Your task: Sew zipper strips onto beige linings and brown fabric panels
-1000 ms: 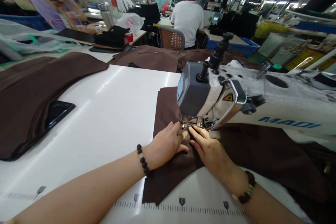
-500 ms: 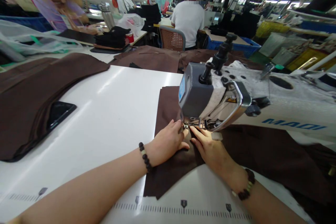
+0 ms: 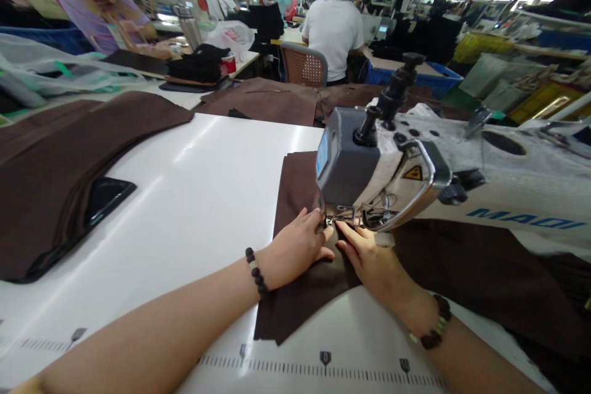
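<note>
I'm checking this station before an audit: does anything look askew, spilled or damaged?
Nothing looks spilled or damaged. The brown fabric at the sewing machine lies fairly flat. Mildly odd: a glossy black object, partly hidden, shows from under the brown stack at left.

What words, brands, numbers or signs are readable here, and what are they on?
"MAQI": blue lettering on the sewing machine arm.
"0": black marker on the tabletop ruler.
"10": the right-hand marker, slightly blurred.
Yellow warning triangle, wordless: on the machine's head; symbol too small to read.
Unreadable: the blue label on the machine's front, and markers left of "0".
</note>
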Available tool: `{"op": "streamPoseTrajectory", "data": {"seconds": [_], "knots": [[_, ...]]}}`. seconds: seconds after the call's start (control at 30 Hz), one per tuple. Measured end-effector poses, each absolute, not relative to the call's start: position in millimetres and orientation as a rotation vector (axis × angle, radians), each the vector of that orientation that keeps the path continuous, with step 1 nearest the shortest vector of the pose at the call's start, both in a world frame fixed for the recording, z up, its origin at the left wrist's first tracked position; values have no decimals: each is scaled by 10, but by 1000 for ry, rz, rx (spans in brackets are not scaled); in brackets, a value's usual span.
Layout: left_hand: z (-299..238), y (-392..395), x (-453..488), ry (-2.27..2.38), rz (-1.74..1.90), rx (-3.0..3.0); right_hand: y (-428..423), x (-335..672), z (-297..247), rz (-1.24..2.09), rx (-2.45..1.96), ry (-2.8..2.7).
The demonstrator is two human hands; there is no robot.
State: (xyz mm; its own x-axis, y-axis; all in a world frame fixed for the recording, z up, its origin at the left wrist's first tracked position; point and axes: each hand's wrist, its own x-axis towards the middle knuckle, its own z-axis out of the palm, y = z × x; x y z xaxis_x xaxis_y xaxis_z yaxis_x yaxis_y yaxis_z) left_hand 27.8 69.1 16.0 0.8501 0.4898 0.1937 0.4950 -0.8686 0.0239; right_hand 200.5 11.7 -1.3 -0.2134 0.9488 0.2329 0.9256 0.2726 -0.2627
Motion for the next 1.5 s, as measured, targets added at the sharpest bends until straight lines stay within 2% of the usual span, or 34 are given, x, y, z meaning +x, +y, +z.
{"op": "streamPoseTrajectory", "data": {"seconds": [0.3,0.73,1.03,1.13,1.2,1.27,1.33,1.5], "knots": [[128,679,287,-815,-320,-3013,109,2010,-24,-48,-1678,-2254],[129,673,276,-831,-266,-3039,98,2021,-2,75,-1706,-2242],[168,712,262,-781,-231,-3077,156,2124,362,23,-1770,-2544],[201,786,207,-741,-214,-3130,179,2193,617,186,-1861,-2562],[236,893,125,-674,-149,-3170,187,2241,802,426,-1861,-2597],[283,1017,15,-659,-62,-3170,184,2282,927,784,-1708,-2685],[334,1103,-89,-737,-17,-3128,159,2303,924,917,-1553,-2687],[365,920,-131,-811,-212,-3101,-15,2220,393,275,-1612,-2548]]}}
